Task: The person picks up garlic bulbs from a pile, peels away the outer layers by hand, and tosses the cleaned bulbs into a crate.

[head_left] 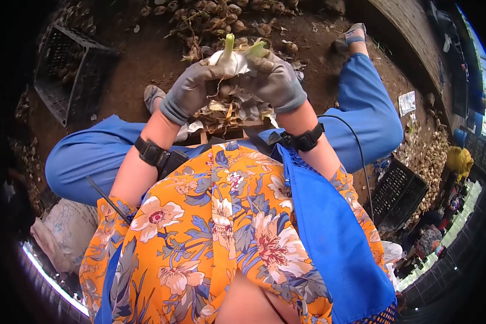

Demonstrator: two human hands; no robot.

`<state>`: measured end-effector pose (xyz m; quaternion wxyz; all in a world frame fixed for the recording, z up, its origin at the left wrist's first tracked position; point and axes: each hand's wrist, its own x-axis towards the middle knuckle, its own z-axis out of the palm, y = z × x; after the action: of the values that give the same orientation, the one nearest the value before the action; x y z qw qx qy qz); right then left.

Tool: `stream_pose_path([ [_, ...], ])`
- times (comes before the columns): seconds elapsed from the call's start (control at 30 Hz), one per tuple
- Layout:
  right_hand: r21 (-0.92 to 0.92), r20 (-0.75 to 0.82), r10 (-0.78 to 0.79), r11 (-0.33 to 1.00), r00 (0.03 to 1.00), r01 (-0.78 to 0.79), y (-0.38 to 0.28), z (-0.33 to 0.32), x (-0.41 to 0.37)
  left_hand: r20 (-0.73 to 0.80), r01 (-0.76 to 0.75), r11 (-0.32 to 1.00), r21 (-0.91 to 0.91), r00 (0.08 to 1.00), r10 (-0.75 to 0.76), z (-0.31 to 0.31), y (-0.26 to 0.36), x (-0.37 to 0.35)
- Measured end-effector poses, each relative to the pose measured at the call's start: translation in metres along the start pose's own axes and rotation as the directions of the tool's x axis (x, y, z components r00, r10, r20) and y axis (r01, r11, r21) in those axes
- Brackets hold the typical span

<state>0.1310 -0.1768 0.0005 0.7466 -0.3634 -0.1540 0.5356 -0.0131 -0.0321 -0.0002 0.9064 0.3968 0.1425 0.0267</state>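
A white garlic bulb (231, 63) with a short green stem stub is held up in front of me, between both hands. My left hand (193, 89), in a grey glove, is closed around the bulb's left side. Also gloved in grey, my right hand (278, 82) pinches the bulb's right side, where a pale green flap of outer skin (255, 50) peels away from it. A thin strand dangles below the bulb. Loose dry skins (229, 114) lie in a heap between my legs, just under the hands.
Many unpeeled bulbs (235, 11) are piled on the dirt floor ahead. A black crate (73, 75) stands at the left, another black crate (398, 189) at the right. A white sack (67, 232) sits at lower left. Scattered garlic (429, 156) covers the floor at right.
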Motion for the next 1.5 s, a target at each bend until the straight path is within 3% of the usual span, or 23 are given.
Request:
stream_pose_path([
  [0.13, -0.13, -0.129, -0.066, 0.99, 0.99, 0.049, -0.002, 0.0, 0.0, -0.237, 0.142, 0.959, 0.247, 0.968, -0.082, -0.008, 0.011, 0.009],
  [0.2, -0.158, -0.268, -0.015, 0.987, 0.963, -0.028, -0.004, -0.005, 0.003, -0.346, 0.016, 0.652, 0.758, 0.857, 0.382, 0.0, 0.018, 0.004],
  [0.23, -0.31, -0.329, -0.051, 0.949, 0.943, -0.057, -0.004, -0.001, 0.002, -0.252, 0.008, 0.457, 0.89, 0.841, 0.478, 0.01, 0.023, 0.0],
  [0.33, -0.51, -0.233, -0.092, 0.859, 0.968, -0.041, 0.0, 0.025, -0.001, -0.164, 0.043, 0.268, 0.962, 0.88, 0.447, 0.015, 0.017, 0.007],
  [0.4, -0.525, -0.248, -0.095, 0.85, 0.964, -0.051, 0.008, 0.01, 0.007, -0.212, 0.088, 0.28, 0.956, 0.866, 0.453, 0.019, 0.019, 0.005],
  [0.47, -0.611, -0.39, -0.259, 0.79, 0.884, -0.038, 0.007, -0.022, 0.017, 0.065, -0.157, 0.108, 0.982, 0.808, 0.586, 0.014, 0.012, 0.003],
  [0.5, -0.604, -0.505, -0.269, 0.788, 0.82, -0.113, 0.005, -0.036, 0.02, 0.069, -0.161, 0.107, 0.981, 0.808, 0.585, 0.015, 0.014, 0.0],
  [0.53, -0.584, -0.617, -0.281, 0.789, 0.735, -0.189, 0.0, -0.055, 0.02, -0.018, -0.161, 0.259, 0.952, 0.819, 0.574, 0.019, 0.018, -0.003],
  [0.57, -0.812, -0.496, -0.214, 0.459, 0.841, -0.362, 0.002, -0.111, 0.023, -0.104, -0.157, 0.405, 0.901, 0.827, 0.552, 0.02, 0.021, -0.004],
  [0.6, -0.814, -0.493, -0.218, 0.457, 0.842, -0.359, -0.004, -0.096, 0.023, -0.102, -0.16, 0.403, 0.901, 0.825, 0.556, 0.017, 0.023, -0.002],
  [0.67, -0.942, -0.129, -0.351, -0.249, 0.927, -0.226, -0.006, -0.06, 0.013, -0.128, -0.082, 0.389, 0.918, 0.866, 0.483, 0.012, 0.021, -0.005],
  [0.73, -0.994, 0.103, -0.429, -0.066, 0.898, 0.083, -0.007, -0.021, 0.017, -0.096, -0.106, 0.345, 0.933, 0.849, 0.52, 0.013, 0.018, -0.003],
  [0.83, -0.986, 0.068, -0.486, 0.102, 0.871, 0.134, 0.005, 0.031, 0.014, -0.074, -0.054, 0.24, 0.969, 0.866, 0.494, 0.024, 0.023, -0.005],
  [0.9, -0.931, 0.289, -0.427, -0.334, 0.857, 0.147, 0.01, 0.037, 0.012, 0.022, -0.067, 0.075, 0.995, 0.871, 0.491, 0.028, 0.024, -0.006],
  [1.0, -0.859, 0.377, -0.382, -0.485, 0.844, 0.165, 0.009, 0.038, 0.016, 0.186, -0.158, -0.098, 0.983, 0.831, 0.524, 0.025, 0.022, -0.007],
  [1.03, -0.859, 0.376, -0.382, -0.485, 0.844, 0.164, 0.009, 0.032, 0.019, 0.186, -0.159, -0.097, 0.983, 0.832, 0.523, 0.023, 0.022, -0.007],
  [1.13, -0.85, -0.148, -0.354, -0.432, 0.923, -0.302, 0.013, -0.025, 0.034, 0.224, -0.221, -0.07, 0.973, 0.817, 0.531, 0.014, 0.019, -0.007],
  [1.2, -0.776, -0.465, -0.124, -0.419, 0.877, -0.471, 0.005, -0.056, 0.03, 0.004, -0.316, 0.415, 0.853, 0.8, 0.6, 0.006, 0.016, -0.003],
  [1.23, -0.774, -0.468, -0.135, -0.414, 0.873, -0.479, 0.003, -0.066, 0.025, -0.105, -0.286, 0.582, 0.761, 0.831, 0.546, 0.005, 0.021, -0.005],
  [1.3, -0.962, -0.247, -0.029, -0.115, 0.969, -0.248, -0.001, -0.062, 0.017, -0.132, -0.242, 0.591, 0.769, 0.846, 0.517, 0.001, 0.028, -0.005],
  [1.33, -0.964, -0.237, -0.021, -0.115, 0.971, -0.238, 0.002, -0.058, 0.017, -0.168, -0.193, 0.603, 0.774, 0.856, 0.489, -0.001, 0.029, -0.007],
  [1.4, -0.83, -0.072, -0.291, 0.548, 0.954, 0.105, -0.005, -0.016, 0.02, -0.133, -0.203, 0.548, 0.811, 0.85, 0.51, 0.002, 0.026, -0.007],
  [1.5, -0.788, -0.119, -0.373, 0.599, 0.92, 0.141, 0.002, 0.015, 0.028, 0.111, -0.257, 0.204, 0.945, 0.836, 0.537, 0.018, 0.027, -0.003],
])
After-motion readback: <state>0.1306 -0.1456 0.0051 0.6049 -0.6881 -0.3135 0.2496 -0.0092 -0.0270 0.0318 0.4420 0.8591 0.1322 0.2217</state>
